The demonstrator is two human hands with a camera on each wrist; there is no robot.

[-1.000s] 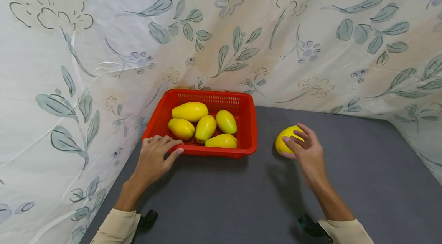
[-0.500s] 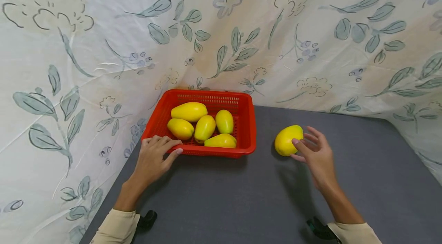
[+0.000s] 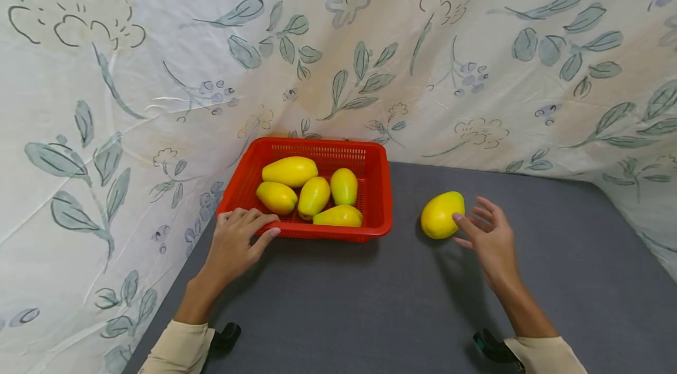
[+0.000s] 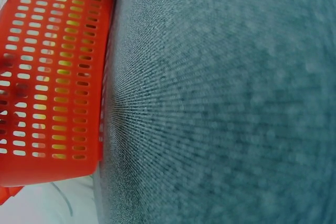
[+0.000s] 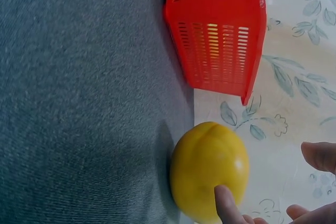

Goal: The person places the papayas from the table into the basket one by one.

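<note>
A red plastic basket (image 3: 378,227) with slotted walls stands on the grey surface and holds several yellow, mango-like fruits (image 3: 290,172). My left hand (image 3: 238,247) grips its near left rim, fingers over the edge and thumb along the front. To the basket's right, one more yellow fruit (image 3: 442,215) lies on the surface. Just right of that fruit is my right hand (image 3: 492,241), its fingers spread and loosely bent around nothing. In the right wrist view a fingertip (image 5: 224,203) overlaps the fruit (image 5: 207,163); whether it touches cannot be told.
A grey cloth-covered table (image 3: 359,303) spreads under everything. Pale floral fabric (image 3: 338,39) hangs behind it and along the left and right sides. The basket stands close to the back fabric.
My right hand has drawn back to the right from over the lone fruit, which now shows almost whole and lies where it was. The left hand and basket have not moved.
</note>
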